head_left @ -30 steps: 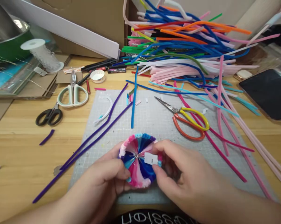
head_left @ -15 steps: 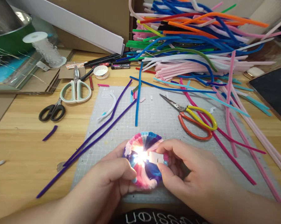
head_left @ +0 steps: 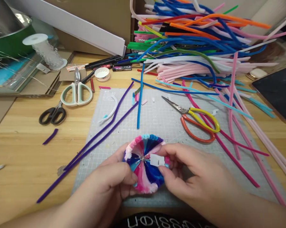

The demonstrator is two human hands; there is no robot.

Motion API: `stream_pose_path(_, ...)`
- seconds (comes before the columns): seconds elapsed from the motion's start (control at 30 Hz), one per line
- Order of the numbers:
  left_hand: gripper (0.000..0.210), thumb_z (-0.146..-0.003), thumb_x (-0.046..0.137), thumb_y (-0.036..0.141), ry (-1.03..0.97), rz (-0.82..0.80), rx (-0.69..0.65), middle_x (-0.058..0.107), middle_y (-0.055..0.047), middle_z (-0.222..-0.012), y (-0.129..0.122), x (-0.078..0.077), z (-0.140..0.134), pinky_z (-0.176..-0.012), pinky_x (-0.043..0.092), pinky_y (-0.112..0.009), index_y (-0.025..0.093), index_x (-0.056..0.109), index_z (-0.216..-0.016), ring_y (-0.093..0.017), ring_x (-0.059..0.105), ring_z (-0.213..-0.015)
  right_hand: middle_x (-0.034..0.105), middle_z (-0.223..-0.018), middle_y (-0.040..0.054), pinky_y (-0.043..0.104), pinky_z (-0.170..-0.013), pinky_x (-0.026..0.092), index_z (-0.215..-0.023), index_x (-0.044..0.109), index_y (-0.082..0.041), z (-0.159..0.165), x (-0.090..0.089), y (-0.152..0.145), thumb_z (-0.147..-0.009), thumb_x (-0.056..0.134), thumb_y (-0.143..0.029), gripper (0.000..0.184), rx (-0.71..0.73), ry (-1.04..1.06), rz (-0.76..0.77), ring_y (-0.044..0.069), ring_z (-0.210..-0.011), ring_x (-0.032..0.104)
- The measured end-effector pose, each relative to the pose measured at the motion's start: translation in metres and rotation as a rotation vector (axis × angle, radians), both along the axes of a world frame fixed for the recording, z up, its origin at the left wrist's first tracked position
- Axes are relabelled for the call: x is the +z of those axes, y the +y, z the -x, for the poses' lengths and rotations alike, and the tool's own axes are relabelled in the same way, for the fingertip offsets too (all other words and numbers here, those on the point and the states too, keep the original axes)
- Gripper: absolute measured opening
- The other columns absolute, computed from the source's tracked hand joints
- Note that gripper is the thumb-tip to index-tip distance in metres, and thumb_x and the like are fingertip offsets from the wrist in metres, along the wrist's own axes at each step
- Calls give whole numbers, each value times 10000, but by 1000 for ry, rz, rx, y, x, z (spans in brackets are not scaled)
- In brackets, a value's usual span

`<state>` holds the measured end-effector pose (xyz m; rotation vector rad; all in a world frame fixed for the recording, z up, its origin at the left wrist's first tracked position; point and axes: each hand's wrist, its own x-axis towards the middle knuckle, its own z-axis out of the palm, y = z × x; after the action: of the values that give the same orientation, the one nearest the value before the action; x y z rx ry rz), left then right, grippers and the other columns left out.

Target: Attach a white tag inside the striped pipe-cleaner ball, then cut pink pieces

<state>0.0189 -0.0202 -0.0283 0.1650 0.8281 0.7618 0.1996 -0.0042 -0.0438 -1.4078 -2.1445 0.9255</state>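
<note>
Left hand (head_left: 116, 174), closed, grips the striped disc (head_left: 143, 161) at left; right hand (head_left: 187, 169) pinches the white tab (head_left: 157, 160), nearly closed. Advise steady disc, light pressure.

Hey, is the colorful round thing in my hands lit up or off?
Off: the fuzzy disc shows no glow at its silvery center.

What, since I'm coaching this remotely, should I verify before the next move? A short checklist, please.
Left hand holding the pipe-cleaner disc: ok.
Right hand gripping the white tab: ok.
Silver strands at the disc's centre unlit: ok.
Dark mark on the tab a switch: cannot tell.
Yellow-and-orange scissors apart from both hands: ok.
Cutting mat free of scraps: not ok, pink scrap there.
</note>
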Motion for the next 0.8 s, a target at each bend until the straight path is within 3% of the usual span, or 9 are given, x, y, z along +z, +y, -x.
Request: stream_pose_path(0.8,423,-671,510,54,10,-22,-13,662,-50,-858,-4,-3,3,-688,492,-264,183,652,-1048,-169,592,-743,578,-587,-44,219,-473,406,-940,622,-247,-2,-1,2,-758,547,-181,207,53,-39,-54,106,-481,527)
